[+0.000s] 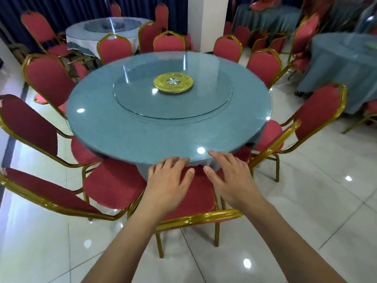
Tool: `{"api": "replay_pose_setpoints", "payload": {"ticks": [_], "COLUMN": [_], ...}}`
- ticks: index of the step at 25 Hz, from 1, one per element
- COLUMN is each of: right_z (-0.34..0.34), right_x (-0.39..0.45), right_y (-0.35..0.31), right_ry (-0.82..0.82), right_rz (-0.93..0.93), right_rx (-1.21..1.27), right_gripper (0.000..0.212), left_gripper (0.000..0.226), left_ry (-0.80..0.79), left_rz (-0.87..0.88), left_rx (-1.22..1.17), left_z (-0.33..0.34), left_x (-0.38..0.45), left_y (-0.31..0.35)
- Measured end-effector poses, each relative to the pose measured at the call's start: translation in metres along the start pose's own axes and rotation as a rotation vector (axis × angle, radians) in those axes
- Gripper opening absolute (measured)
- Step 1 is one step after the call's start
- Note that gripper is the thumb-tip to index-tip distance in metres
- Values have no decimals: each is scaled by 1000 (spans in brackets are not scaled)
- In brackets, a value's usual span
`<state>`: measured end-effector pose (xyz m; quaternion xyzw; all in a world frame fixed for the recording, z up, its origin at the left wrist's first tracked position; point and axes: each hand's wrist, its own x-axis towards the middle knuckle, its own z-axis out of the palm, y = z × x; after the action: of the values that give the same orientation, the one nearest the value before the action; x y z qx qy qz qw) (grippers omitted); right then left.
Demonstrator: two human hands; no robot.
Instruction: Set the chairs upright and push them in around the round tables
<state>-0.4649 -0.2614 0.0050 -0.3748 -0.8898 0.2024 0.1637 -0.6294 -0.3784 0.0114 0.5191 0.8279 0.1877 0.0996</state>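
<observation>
A round table point(126, 137) with a teal cloth and a glass turntable stands in front of me. Several red padded chairs with gold frames ring it, all upright. The nearest chair point(201, 216) is right below me, its seat partly under the table edge. My left hand point(169, 185) and my right hand point(232, 178) hover flat over that chair's seat, fingers spread, fingertips reaching the table rim. Neither hand holds anything. Another chair point(318, 111) stands at the right, and two more chairs point(28, 123) stand at the left.
A white pillar point(206, 23) rises behind the table. A second round table point(81, 35) stands at the back left, and others with teal cloths point(342, 64) at the right, each with red chairs around. The floor is glossy white tile point(306, 211).
</observation>
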Motion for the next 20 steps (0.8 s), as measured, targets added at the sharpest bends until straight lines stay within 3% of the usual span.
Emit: {"api": "replay_pose_setpoints", "payload": {"ticks": [5, 10, 20], "right_z": [-79, -142, -215], "right_x": [23, 43, 66], "right_y": [-3, 15, 77], "right_ry": [87, 113, 19], "right_rz": [-31, -112, -324], "right_rx": [37, 46, 88], "right_gripper": [60, 56, 62], "left_gripper": [61, 55, 44], "left_ry": [50, 170, 329], "left_rz": [76, 53, -235], "left_rx": [17, 53, 54], "left_z": [-43, -69, -73], "left_x": [26, 50, 28], "left_y": [51, 107, 195]}}
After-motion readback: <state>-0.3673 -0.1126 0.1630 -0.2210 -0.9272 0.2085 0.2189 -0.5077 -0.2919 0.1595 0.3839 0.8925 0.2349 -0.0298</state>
